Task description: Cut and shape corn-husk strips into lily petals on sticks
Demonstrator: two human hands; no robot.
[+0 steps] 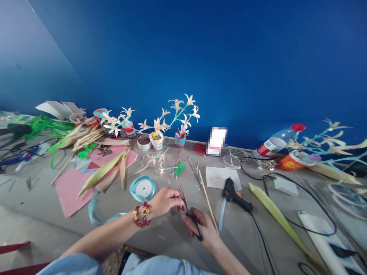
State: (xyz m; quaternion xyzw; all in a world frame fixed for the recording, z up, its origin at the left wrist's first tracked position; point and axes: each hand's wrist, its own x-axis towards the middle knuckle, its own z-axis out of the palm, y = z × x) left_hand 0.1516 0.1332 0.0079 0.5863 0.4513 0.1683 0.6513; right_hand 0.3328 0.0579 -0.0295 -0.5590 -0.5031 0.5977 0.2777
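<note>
My right hand [203, 226] is closed on black-handled scissors [189, 214], whose blades point up and away from me. My left hand [168, 201], with a red bead bracelet at the wrist, pinches its fingers right beside the blades; whatever it holds is too small to make out. Both hands work low over the grey table [43, 214], just in front of a roll of light blue ribbon [142, 188] whose loose tail trails to the left.
A black glue gun [233, 195] with its cable lies right of my hands, beside thin wooden sticks [207, 198]. Corn husks [106, 172] lie on pink paper [69, 189]. Husk flowers in small cups [156, 140] and a plastic bottle [276, 144] stand by the blue wall.
</note>
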